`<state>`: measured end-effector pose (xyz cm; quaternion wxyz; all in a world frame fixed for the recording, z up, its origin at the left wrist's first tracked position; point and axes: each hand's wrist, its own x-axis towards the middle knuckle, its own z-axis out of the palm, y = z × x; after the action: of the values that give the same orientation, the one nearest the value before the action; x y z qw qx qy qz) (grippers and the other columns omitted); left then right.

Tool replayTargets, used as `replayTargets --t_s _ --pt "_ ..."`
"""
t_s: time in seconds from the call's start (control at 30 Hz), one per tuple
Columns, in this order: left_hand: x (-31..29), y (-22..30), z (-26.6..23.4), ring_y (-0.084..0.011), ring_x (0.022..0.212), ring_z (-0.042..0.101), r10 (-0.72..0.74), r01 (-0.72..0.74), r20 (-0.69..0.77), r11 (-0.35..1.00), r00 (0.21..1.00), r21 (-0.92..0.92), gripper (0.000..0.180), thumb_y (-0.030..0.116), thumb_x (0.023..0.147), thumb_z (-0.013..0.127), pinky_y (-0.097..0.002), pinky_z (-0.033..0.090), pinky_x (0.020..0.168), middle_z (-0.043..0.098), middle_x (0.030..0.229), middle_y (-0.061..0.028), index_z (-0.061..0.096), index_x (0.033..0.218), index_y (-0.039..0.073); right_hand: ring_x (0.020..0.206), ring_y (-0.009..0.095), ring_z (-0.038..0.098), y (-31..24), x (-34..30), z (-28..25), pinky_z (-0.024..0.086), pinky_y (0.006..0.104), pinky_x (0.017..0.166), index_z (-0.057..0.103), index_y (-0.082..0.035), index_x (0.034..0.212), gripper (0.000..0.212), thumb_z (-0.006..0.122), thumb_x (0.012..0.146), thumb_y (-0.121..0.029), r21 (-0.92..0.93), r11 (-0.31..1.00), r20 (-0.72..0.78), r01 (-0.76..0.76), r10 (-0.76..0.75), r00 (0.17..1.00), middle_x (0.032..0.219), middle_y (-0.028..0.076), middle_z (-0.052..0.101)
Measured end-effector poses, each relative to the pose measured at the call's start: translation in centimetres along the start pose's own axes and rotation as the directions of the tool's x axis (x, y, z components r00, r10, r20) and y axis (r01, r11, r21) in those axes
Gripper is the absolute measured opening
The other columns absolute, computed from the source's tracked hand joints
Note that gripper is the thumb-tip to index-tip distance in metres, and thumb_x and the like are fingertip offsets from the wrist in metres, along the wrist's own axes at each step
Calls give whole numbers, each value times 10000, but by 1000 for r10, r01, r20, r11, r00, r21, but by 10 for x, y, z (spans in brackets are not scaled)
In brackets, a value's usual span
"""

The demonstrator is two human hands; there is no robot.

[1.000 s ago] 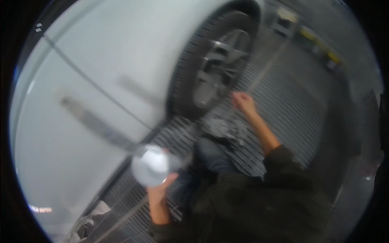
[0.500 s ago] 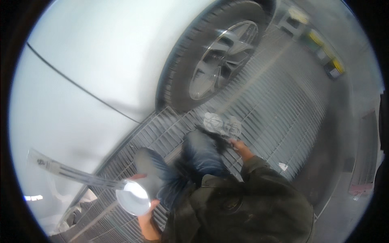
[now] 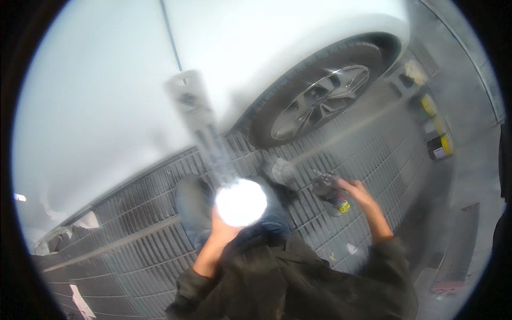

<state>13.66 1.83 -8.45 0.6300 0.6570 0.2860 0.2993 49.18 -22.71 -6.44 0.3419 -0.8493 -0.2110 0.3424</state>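
The person's left hand (image 3: pixel 223 226) wraps around a cup (image 3: pixel 241 202), which sits below and to the left of the car wheel (image 3: pixel 322 101) in the view. A flat marked strip (image 3: pixel 198 117) reaches up from the cup's rim, left of the wheel and across the car's body panel (image 3: pixel 122 80); I cannot tell whether it stands inside the cup or lies against its outside.

Below the wheel, the right hand (image 3: pixel 358 193) has its fingers closed on the edge of a dark container (image 3: pixel 326 190). Whether that container is lifted or rests on the floor grating (image 3: pixel 368 141) is unclear.

As for progress, cup and strip are together at the left hand, while the dark container is apart from them. Glare hides the cup's contents, so how much is done or left inside it cannot be judged.

The cup's mouth is round and glossy white. The strip looks thin, stiff and pale, perhaps plastic, its print blurred. The container has a clear-looking rounded end with a yellow patch. The panel left of the wheel is smooth, pale and cut by a narrow seam. Bars of dusty grey metal form the grating, and a pale, lumpy disc (image 3: pixel 282 170) lies just below the wheel.
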Motion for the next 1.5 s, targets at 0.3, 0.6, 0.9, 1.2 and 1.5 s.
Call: replayTargets --t_s 0.3,0.6,0.9,1.2,1.5 --pt "32 22 51 -202 1184 559 77 -56 100 978 992 -199 852 145 636 929 -360 448 1013 604 1251 -94 480 1352 39 498 265 542 -216 -110 -75 421 369 501 591 20 698 613 728 747 -576 -724 418 -6 549 -799 601 574 131 533" --pt "45 63 55 -199 1122 595 116 -91 103 970 988 -225 806 122 665 904 -358 475 977 636 1202 -99 479 1346 45 498 286 479 -305 -132 -85 357 370 493 499 -4 661 604 640 790 -576 -702 88 167 707 -945 283 565 128 442" --pt "50 68 53 -194 1110 598 160 -135 84 960 983 -245 742 86 672 884 -347 482 950 637 1180 -82 496 1304 54 460 250 441 -341 -140 -65 346 347 472 511 -4 666 468 599 841 -429 -617 -27 274 786 -944 183 537 102 424" --pt "52 59 53 -157 1149 557 160 -130 106 962 982 -241 832 63 645 901 -326 431 1009 604 1229 -62 468 1355 27 468 271 458 -354 -139 -56 369 360 488 498 5 662 453 497 877 -394 -599 -29 331 800 -919 214 536 109 448" --pt "53 62 53 -161 1163 548 167 -133 103 951 981 -279 839 83 640 905 -327 428 1011 599 1235 -68 468 1354 22 476 275 461 -360 -139 -54 373 360 493 497 8 661 444 471 874 -380 -589 -14 341 808 -911 233 546 111 457"
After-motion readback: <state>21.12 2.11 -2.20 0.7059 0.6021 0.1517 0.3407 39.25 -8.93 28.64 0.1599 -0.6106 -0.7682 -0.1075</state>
